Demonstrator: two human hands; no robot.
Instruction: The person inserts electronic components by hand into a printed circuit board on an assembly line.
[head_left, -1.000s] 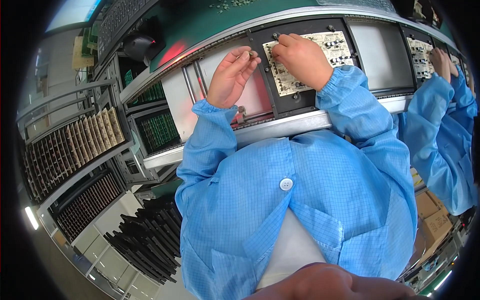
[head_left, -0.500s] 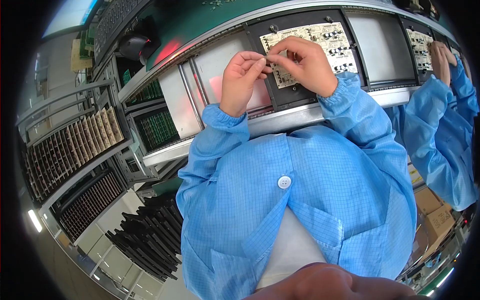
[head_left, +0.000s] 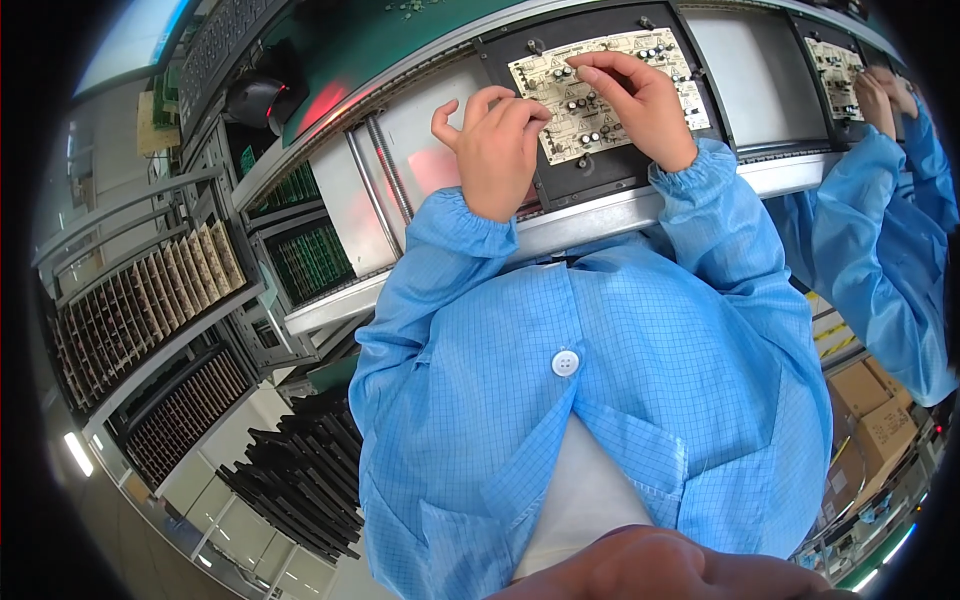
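Observation:
A cream circuit board with small round black parts lies in a black carrier frame on the rail line ahead of me. My right hand is over the board, thumb and forefinger pinched close to its upper left part; whatever is between the tips is too small to make out. At the board's left edge my left hand is palm down, its fingers bent and spread, the fingertips nearest the board touching or just above it. Its palm side is hidden.
Metal rails edge the conveyor. To the right a co-worker's hands are at another board. Racks of boards stand at left, with stacked black frames below. A black mouse sits on the green mat.
My hands, fingertips together at the board's left edge before, have parted. The right moved up over the board; the left turned palm down, its fingers spreading.

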